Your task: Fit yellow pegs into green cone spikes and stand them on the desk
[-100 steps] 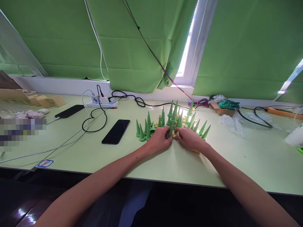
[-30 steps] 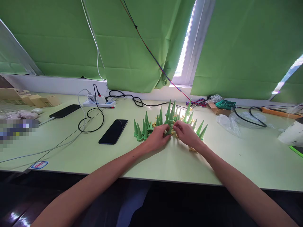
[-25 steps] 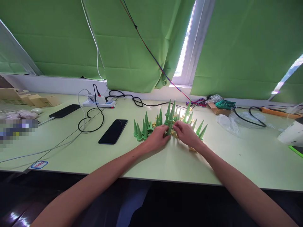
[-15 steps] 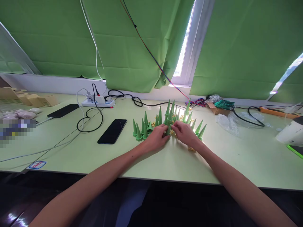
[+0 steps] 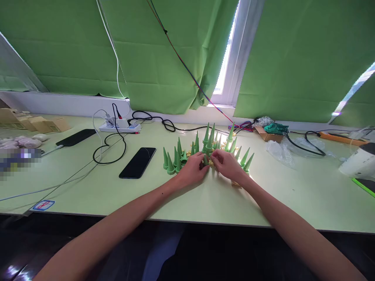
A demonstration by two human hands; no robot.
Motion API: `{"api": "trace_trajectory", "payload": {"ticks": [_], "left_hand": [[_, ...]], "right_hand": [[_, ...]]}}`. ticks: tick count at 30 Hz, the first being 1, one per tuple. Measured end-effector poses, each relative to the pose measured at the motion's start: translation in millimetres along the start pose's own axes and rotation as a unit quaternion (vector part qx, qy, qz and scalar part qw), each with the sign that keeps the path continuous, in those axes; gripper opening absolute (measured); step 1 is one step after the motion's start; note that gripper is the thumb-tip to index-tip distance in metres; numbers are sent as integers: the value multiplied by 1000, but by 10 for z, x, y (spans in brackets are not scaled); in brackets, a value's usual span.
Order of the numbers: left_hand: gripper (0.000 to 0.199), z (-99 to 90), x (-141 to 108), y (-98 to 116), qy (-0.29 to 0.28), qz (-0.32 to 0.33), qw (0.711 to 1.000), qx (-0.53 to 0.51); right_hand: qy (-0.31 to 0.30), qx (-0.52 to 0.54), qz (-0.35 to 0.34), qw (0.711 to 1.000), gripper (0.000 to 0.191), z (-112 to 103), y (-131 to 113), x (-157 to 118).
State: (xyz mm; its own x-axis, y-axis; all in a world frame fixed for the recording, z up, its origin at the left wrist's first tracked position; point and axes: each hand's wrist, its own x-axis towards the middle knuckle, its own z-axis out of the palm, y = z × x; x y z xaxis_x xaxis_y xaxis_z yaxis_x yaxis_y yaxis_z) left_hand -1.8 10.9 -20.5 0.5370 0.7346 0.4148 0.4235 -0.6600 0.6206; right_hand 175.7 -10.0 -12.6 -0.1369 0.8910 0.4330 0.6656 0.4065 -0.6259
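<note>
My left hand (image 5: pixel 193 168) rests at the front of a cluster of green plastic cones, its fingers closed around one small green cone (image 5: pixel 205 159). Close beside it, my right hand (image 5: pixel 224 162) has thumb and fingertips pinched together; whatever is between them is too small to make out. Several green cones (image 5: pixel 170 164) stand upright to the left of my hands, and others (image 5: pixel 248 163) lean or stand to the right. Small yellowish pieces (image 5: pixel 189 153) lie among them. Part of a tan piece (image 5: pixel 236 184) shows beneath my right wrist.
Left of the cones lies a black phone (image 5: pixel 137 163); a power strip (image 5: pixel 120 126) with looping cables is behind it. A small cardboard box (image 5: pixel 268 134) and clear plastic bags (image 5: pixel 280 153) sit at the right. The table's front edge runs below my forearms.
The view has shifted slightly. My right fingertips have drawn a little away from the cone in my left hand, which stays nearly in place.
</note>
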Motion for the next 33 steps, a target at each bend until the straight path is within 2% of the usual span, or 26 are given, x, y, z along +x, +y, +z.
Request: {"api": "trace_trajectory", "payload": {"ticks": [18,25,33], "left_hand": [[6,23,6,-30,16,1,1000,-3],[7,7,6,11,21,-7,1000,-15],[7,4,8,1,25,18,999,-17]], "right_hand": [[-7,31,-3,999,16,0,-13,-7],[-24,61,19,998,17,-13,-55,-21],[-33,77,24,996,21,-3,-39,-17]]}}
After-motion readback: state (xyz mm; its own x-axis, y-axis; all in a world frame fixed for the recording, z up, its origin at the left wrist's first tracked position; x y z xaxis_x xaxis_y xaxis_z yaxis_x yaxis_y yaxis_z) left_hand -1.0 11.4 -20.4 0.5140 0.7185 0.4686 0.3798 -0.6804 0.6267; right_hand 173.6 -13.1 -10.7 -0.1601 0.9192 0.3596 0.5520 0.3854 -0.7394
